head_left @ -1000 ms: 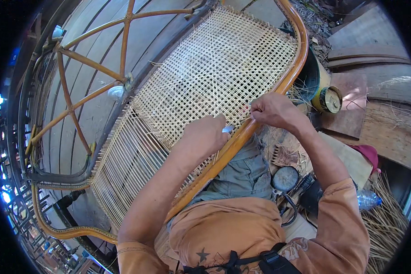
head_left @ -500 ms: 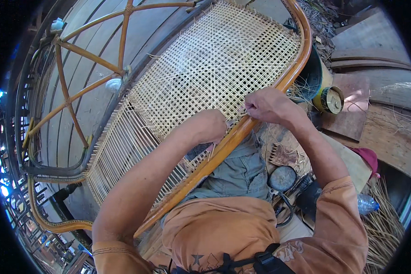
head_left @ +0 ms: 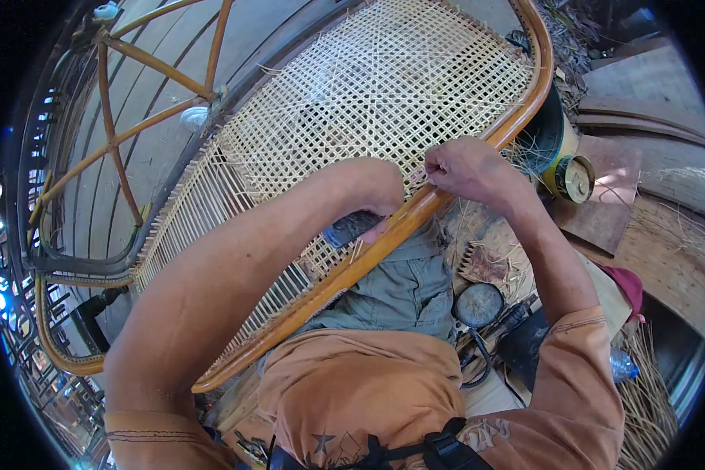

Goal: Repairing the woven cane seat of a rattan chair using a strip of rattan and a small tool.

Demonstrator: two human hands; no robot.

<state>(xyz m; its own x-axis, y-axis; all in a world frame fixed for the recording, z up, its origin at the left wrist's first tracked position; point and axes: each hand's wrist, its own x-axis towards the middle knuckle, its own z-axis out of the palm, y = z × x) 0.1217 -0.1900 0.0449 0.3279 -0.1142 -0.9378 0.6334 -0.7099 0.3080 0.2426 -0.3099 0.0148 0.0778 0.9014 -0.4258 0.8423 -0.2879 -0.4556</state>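
A woven cane panel (head_left: 352,102) slants in front of me inside a polished rattan frame (head_left: 399,227). Its upper part has a dense open mesh; at the lower left, bare strands (head_left: 188,200) run roughly parallel. My right hand (head_left: 466,168) is closed in a pinch at the panel's near edge, just over the frame rail. Whatever lies between its fingers is too small to make out. My left hand (head_left: 380,188) bends down at the wrist over the mesh beside it, its fingers hidden. Beneath that wrist, a dark blue patch (head_left: 348,229) and something pink (head_left: 374,233) show.
Another rattan frame with crossed poles (head_left: 157,66) stands at the left. Right of the panel are a yellow can (head_left: 576,180), a dark bucket (head_left: 548,137), a round dark disc (head_left: 479,305) and a wooden board (head_left: 603,184). Cane strips (head_left: 646,376) lie at the lower right.
My left forearm has swung outward and its wrist has risen, uncovering more of the dark blue patch. My right hand stays pinched at the rail. The whole view has shifted slightly.
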